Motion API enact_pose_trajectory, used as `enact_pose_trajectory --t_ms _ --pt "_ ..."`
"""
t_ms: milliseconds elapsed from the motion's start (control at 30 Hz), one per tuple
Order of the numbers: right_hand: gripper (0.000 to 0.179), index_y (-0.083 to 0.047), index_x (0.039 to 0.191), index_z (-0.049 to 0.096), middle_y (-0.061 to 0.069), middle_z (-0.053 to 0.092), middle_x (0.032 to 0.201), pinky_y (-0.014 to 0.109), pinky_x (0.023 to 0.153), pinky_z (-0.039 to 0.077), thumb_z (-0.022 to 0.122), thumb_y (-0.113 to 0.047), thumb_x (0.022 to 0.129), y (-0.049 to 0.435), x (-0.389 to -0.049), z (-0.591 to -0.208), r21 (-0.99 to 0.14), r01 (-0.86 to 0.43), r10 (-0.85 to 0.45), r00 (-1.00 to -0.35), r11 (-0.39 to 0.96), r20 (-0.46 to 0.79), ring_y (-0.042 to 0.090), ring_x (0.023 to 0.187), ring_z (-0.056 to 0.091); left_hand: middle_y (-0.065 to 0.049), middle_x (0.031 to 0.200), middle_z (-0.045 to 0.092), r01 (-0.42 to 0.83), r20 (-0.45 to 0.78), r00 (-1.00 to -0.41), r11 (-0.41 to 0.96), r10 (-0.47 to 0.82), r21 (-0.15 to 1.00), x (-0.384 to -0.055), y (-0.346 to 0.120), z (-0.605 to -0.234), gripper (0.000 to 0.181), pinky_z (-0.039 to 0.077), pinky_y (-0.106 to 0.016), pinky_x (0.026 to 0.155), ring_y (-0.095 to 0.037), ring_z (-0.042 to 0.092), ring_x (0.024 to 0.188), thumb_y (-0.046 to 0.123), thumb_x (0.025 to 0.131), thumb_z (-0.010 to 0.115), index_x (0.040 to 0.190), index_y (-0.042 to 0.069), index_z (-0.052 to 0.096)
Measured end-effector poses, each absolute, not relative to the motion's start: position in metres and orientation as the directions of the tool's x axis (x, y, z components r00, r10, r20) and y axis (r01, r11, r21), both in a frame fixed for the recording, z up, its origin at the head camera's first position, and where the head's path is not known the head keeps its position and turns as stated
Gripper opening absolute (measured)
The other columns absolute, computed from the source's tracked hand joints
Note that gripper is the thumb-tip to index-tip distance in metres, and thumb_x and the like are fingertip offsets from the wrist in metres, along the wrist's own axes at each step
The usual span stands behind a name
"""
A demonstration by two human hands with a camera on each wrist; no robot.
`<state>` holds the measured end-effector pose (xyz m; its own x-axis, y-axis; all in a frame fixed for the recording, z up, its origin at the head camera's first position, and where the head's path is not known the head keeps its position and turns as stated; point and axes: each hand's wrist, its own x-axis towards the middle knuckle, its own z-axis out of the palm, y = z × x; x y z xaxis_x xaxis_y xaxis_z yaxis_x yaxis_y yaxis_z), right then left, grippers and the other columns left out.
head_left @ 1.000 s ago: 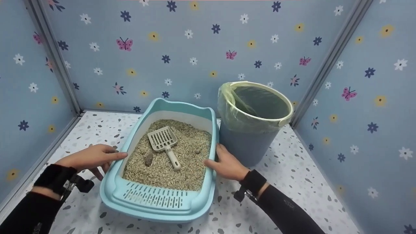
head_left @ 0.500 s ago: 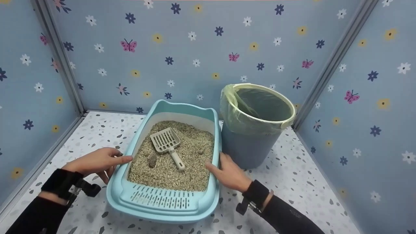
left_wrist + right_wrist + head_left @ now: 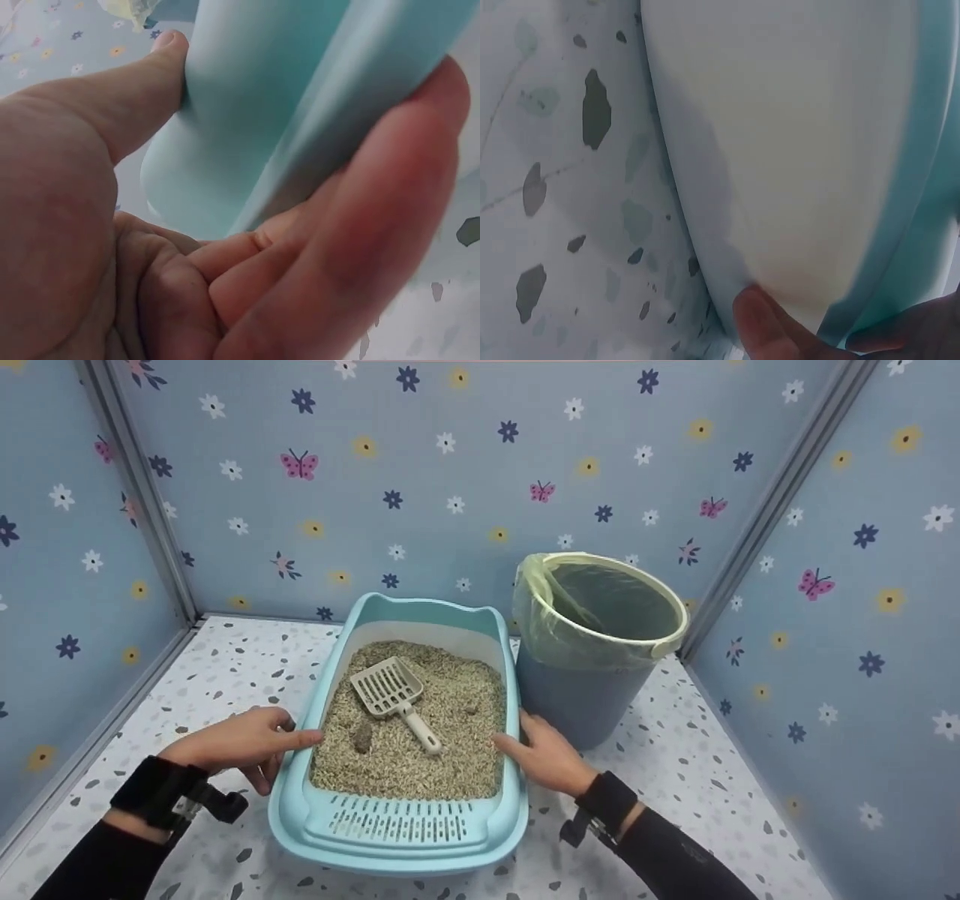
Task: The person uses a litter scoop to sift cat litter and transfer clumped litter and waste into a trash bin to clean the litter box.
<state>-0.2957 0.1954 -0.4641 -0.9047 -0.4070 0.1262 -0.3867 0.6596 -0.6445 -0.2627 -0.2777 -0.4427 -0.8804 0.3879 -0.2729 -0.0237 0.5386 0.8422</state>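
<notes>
A turquoise litter box [image 3: 401, 851] with a pale lower body stands on the speckled surface. Inside lies tan granular litter [image 3: 457, 772], with a beige slotted litter scoop [image 3: 386, 686] on top and a dark clump [image 3: 363, 739] beside it. My left hand [image 3: 244, 742] grips the left rim, thumb over the top; the left wrist view shows its fingers [image 3: 360, 217] curled underneath. At the opposite rim my right hand [image 3: 553, 757] holds on, thumb on the inner side. In the right wrist view a fingertip [image 3: 757, 315] presses against the pale outer wall [image 3: 795, 150].
Close to the box's right side stands a blue-grey bin [image 3: 574, 705] lined with a translucent yellow bag [image 3: 551, 637]. Flower-patterned panels [image 3: 450, 457] enclose the back and both sides, joined by grey metal posts [image 3: 139, 495]. Speckled surface [image 3: 675, 817] extends right of the box.
The front of the litter box has swung to the right, and the box now sits straighter. Both hands have moved with it. The scoop and clump have shifted along inside the box.
</notes>
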Motion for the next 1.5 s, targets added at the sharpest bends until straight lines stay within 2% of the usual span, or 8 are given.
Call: enact_pose_trajectory --t_ms 333,600,733,867,1000,1133,1300,1500 --pt "0.072 -0.011 0.170 0.046 0.018 0.068 0.135 0.058 0.107 0.055 0.066 -0.048 0.111 0.209 -0.301 -0.466 -0.671 -0.368 -0.405 -0.908 0.644 0.109 0.030 0.119 0.064 -0.016 0.071 0.074 -0.002 -0.256 -0.879 0.532 0.403 0.847 -0.256 -0.263 -0.445 0.053 0.067 -0.049 0.059 -0.029 0.076 0.058 0.048 0.114 0.064 0.112 -0.004 0.056" --pt "0.075 -0.005 0.170 0.044 0.025 0.065 0.149 0.061 0.119 0.048 0.067 -0.046 0.111 0.212 -0.302 -0.459 -0.697 -0.368 -0.439 -0.895 0.616 0.085 0.040 0.137 0.062 -0.019 0.075 0.076 -0.023 -0.262 -0.884 0.523 0.387 0.852 -0.258 -0.265 -0.449 0.057 0.067 -0.055 0.062 -0.034 0.077 0.061 0.051 0.113 0.064 0.114 -0.005 0.056" --pt "0.073 -0.002 0.163 0.053 0.024 0.068 0.147 0.062 0.119 0.048 0.067 -0.051 0.111 0.210 -0.298 -0.450 -0.631 -0.381 -0.433 -0.898 0.676 0.077 0.042 0.137 0.064 -0.019 0.079 0.077 -0.056 -0.273 -0.898 0.525 0.345 0.849 -0.263 -0.267 -0.454 0.062 0.068 -0.053 0.062 -0.036 0.078 0.065 0.057 0.112 0.063 0.120 -0.005 0.056" --pt "0.066 -0.002 0.153 0.064 0.022 0.069 0.141 0.060 0.117 0.051 0.070 -0.051 0.109 0.203 -0.287 -0.431 -0.535 -0.382 -0.371 -0.919 0.753 0.134 0.040 0.133 0.066 -0.019 0.087 0.076 -0.087 -0.266 -0.915 0.496 0.302 0.864 -0.272 -0.266 -0.458 0.068 0.068 -0.053 0.063 -0.033 0.078 0.071 0.059 0.113 0.060 0.131 -0.006 0.052" --pt "0.066 0.000 0.151 0.063 0.017 0.068 0.134 0.055 0.109 0.056 0.077 -0.046 0.106 0.186 -0.276 -0.407 -0.445 -0.393 -0.318 -0.918 0.805 0.237 0.035 0.125 0.066 -0.020 0.096 0.074 -0.100 -0.243 -0.925 0.430 0.293 0.897 -0.281 -0.263 -0.465 0.072 0.068 -0.054 0.063 -0.031 0.077 0.071 0.060 0.113 0.058 0.137 -0.008 0.049" --pt "0.065 0.000 0.150 0.063 0.014 0.069 0.131 0.051 0.101 0.058 0.078 -0.045 0.105 0.161 -0.273 -0.390 -0.385 -0.434 -0.357 -0.898 0.815 0.257 0.031 0.119 0.066 -0.020 0.098 0.071 -0.112 -0.234 -0.928 0.380 0.291 0.918 -0.286 -0.260 -0.474 0.068 0.068 -0.054 0.062 -0.031 0.077 0.067 0.058 0.114 0.057 0.134 -0.007 0.047" --pt "0.055 -0.004 0.138 0.070 0.011 0.071 0.126 0.048 0.095 0.061 0.073 -0.049 0.106 0.123 -0.283 -0.382 -0.322 -0.458 -0.444 -0.888 0.829 0.121 0.028 0.111 0.069 -0.019 0.094 0.069 -0.116 -0.224 -0.928 0.342 0.298 0.933 -0.287 -0.263 -0.480 0.062 0.067 -0.055 0.062 -0.033 0.078 0.065 0.055 0.114 0.059 0.127 -0.004 0.045" --pt "0.037 -0.012 0.099 0.073 0.000 0.068 0.092 0.039 0.072 0.060 0.075 -0.049 0.105 0.088 -0.305 -0.392 -0.176 -0.468 -0.483 -0.874 0.866 -0.053 0.018 0.078 0.062 -0.018 0.091 0.070 -0.103 -0.200 -0.918 0.280 0.342 0.954 -0.291 -0.260 -0.485 0.064 0.067 -0.058 0.064 -0.031 0.077 0.066 0.054 0.115 0.058 0.129 -0.007 0.046"
